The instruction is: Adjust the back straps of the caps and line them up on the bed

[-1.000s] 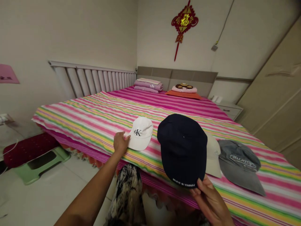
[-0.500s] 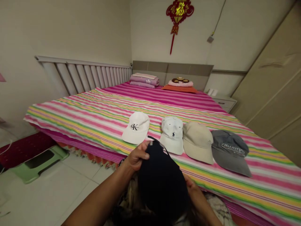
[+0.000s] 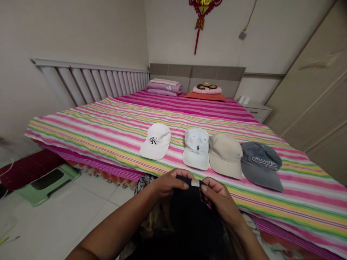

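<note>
A dark navy cap (image 3: 193, 213) is held low in front of me, its back strap with a pale buckle or tag facing up. My left hand (image 3: 172, 183) pinches the strap on one side of the buckle. On the other side, my right hand (image 3: 218, 195) grips the strap between thumb and fingers. Beyond my hands, caps lie in a row on the bed: a white cap with CK lettering (image 3: 156, 141), a pale blue cap (image 3: 196, 148), a beige cap (image 3: 226, 155) and a grey cap (image 3: 262, 165). The navy cap's lower part fades into shadow.
The bed wears a striped sheet (image 3: 94, 122). Folded purple bedding (image 3: 165, 87) and a pink pillow on an orange cloth (image 3: 206, 96) lie by the headboard (image 3: 173, 70). A radiator (image 3: 94, 81) lines the left wall; a green stool (image 3: 51, 184) stands on the floor.
The navy cap has turned and come lower, its strap now uppermost. My right hand has moved up from the cap's side to the strap, close to my left hand.
</note>
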`<state>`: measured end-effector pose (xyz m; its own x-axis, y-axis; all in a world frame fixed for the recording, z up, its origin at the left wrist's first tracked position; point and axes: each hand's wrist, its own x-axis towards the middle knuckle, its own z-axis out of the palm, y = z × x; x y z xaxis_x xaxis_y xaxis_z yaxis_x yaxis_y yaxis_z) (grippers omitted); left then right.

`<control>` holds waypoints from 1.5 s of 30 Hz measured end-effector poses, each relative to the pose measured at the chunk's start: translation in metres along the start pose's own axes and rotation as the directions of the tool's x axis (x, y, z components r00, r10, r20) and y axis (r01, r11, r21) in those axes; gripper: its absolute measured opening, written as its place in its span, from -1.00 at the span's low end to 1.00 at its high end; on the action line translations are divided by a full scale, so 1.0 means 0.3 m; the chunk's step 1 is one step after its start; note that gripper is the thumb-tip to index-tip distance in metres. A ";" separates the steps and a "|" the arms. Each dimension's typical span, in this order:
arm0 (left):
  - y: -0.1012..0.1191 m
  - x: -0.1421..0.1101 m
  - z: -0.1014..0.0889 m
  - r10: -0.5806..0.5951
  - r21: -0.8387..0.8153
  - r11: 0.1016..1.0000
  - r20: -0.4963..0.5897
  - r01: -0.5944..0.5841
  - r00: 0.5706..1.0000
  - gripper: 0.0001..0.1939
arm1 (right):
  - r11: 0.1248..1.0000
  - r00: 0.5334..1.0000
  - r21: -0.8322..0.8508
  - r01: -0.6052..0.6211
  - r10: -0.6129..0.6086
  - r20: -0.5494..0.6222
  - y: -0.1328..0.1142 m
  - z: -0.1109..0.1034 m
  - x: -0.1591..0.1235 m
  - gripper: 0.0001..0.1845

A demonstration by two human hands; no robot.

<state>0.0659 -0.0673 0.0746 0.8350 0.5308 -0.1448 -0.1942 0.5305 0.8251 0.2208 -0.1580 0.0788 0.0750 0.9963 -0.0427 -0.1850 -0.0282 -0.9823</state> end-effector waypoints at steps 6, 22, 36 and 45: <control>-0.028 0.018 0.032 0.037 -0.032 0.999 -0.136 -0.041 0.990 -0.71 | 0.997 1.000 0.071 -0.019 0.019 -0.002 -0.002 0.000 -0.007 -0.68; 0.020 0.014 -0.058 0.276 -0.150 0.936 -0.248 -0.318 0.929 -0.70 | 0.899 0.949 0.345 -0.271 0.190 0.251 0.095 -0.072 0.020 -0.63; -0.033 -0.178 -0.265 0.150 -0.082 0.983 -0.146 -0.163 0.978 -0.78 | 0.884 0.987 0.441 -0.154 0.156 0.031 0.073 0.016 0.093 -0.76; -0.147 -0.277 -0.336 0.134 -0.187 0.967 -0.208 -0.174 0.969 -0.71 | 0.910 0.952 0.335 -0.243 0.156 0.264 0.123 0.016 0.085 -0.72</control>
<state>-0.0470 -0.0681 -0.0047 0.6755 0.7233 -0.1431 -0.4295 0.5438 0.7210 0.2111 -0.1332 0.0425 -0.2164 0.9653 -0.1461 -0.5151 -0.2400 -0.8229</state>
